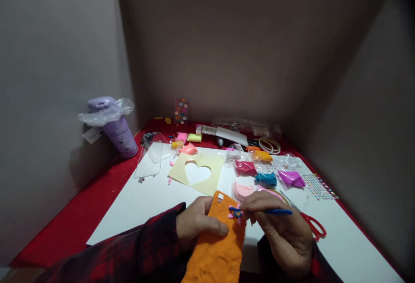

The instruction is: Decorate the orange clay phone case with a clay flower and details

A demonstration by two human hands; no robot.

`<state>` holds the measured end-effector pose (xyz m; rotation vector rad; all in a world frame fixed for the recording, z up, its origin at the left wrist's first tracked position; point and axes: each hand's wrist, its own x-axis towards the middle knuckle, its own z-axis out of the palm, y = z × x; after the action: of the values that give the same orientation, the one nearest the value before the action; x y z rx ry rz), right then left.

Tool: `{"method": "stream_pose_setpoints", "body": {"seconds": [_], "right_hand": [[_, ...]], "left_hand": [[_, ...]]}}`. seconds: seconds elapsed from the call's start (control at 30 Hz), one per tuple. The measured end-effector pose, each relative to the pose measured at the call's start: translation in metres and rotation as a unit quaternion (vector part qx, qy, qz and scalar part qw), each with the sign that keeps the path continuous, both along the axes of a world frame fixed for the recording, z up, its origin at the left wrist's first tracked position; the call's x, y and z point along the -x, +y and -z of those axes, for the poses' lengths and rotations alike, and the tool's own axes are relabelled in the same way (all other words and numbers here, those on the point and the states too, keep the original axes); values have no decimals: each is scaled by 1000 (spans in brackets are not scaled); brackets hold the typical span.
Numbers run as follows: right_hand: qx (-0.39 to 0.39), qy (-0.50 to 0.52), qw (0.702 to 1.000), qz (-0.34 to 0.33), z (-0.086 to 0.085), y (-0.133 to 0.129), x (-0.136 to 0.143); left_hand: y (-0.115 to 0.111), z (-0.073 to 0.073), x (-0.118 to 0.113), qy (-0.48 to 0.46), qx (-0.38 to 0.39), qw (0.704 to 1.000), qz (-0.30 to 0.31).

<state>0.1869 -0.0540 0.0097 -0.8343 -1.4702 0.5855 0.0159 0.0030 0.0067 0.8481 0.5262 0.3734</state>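
My left hand (201, 224) is closed round the left edge of a phone case covered in orange clay (215, 248), its thumb lying across the front. A square camera cutout shows near the case's top. On the upper right of the case sits a pink clay flower (236, 214) with a blue ring at its middle. My right hand (282, 227) pinches a thin blue modelling tool (277, 211), held nearly level. The tool's tip is at the flower; whether it presses into the clay I cannot tell. The case's lower end runs out of view.
Beyond the case lies yellow paper (177, 173) with a heart cutout. Packets of coloured clay (245, 168), red-handled scissors (314, 227) and a gem sticker sheet (317, 186) lie to the right. Clear cases (149, 162) and a purple tumbler (121, 138) stand left.
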Motion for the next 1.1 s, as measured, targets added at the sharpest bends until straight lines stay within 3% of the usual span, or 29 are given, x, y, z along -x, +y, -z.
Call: {"method": "stream_pose_setpoints", "body": {"seconds": [1.1], "right_hand": [[-3, -4, 999, 52, 7, 2, -3]], "left_hand": [[0, -1, 0, 3, -2, 1000, 6]]}}
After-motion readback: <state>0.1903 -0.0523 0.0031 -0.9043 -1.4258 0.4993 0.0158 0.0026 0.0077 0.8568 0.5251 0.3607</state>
